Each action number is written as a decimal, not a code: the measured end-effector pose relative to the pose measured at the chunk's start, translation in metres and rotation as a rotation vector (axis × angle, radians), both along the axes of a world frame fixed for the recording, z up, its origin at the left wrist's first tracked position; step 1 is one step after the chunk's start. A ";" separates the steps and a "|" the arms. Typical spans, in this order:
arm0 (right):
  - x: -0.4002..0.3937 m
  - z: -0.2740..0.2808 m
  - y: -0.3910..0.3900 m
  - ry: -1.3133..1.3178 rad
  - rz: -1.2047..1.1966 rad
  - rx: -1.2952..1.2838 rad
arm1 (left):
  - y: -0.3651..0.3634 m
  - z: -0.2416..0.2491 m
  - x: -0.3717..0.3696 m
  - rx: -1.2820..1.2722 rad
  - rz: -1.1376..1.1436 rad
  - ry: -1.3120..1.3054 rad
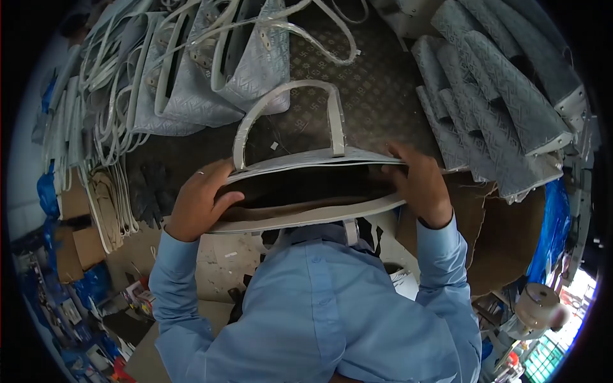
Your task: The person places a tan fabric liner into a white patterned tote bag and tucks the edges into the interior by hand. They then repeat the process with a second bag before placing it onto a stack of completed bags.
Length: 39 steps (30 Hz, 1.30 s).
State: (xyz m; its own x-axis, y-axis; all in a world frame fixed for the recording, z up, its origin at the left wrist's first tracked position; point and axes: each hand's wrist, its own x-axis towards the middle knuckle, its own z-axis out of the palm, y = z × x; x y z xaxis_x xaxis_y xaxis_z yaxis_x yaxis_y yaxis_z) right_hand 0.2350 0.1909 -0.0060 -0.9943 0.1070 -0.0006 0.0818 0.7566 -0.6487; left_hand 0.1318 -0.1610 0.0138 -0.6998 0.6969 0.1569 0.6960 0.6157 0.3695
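Note:
I hold a light grey handbag (pixel 306 163) open in front of my chest, its dark lining showing. My left hand (pixel 199 199) grips the bag's left end, fingers curled over the rim. My right hand (pixel 418 182) grips the right end, fingers reaching into the opening. One pale handle (pixel 287 105) arches upright above the far rim. Light blue sleeves cover both my arms.
A pile of finished grey bags (pixel 191 70) with pale handles lies at the back left. Stacked grey quilted panels (pixel 504 108) lie at the right. Loose straps (pixel 108 204) sit left, on a dark patterned table (pixel 377 89). A tape roll (pixel 539 303) is at lower right.

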 end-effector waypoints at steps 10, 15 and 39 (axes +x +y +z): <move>-0.064 -0.006 0.075 0.049 0.033 0.130 | 0.024 0.004 -0.057 -0.082 -0.016 -0.135; -0.068 -0.023 0.062 0.323 -0.029 0.149 | 0.056 0.018 -0.066 -0.228 0.017 0.311; -0.071 -0.022 0.082 0.103 -0.001 -0.234 | 0.193 -0.047 -0.120 0.261 -0.552 0.533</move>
State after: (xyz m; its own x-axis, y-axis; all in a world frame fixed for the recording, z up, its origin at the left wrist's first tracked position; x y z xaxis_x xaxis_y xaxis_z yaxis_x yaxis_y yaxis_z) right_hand 0.1639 0.2731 -0.0280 -0.9902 0.1170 0.0759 0.0070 0.5850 -0.8110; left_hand 0.0123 0.0316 -0.0331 -0.0511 0.8150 0.5771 0.9973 0.0718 -0.0130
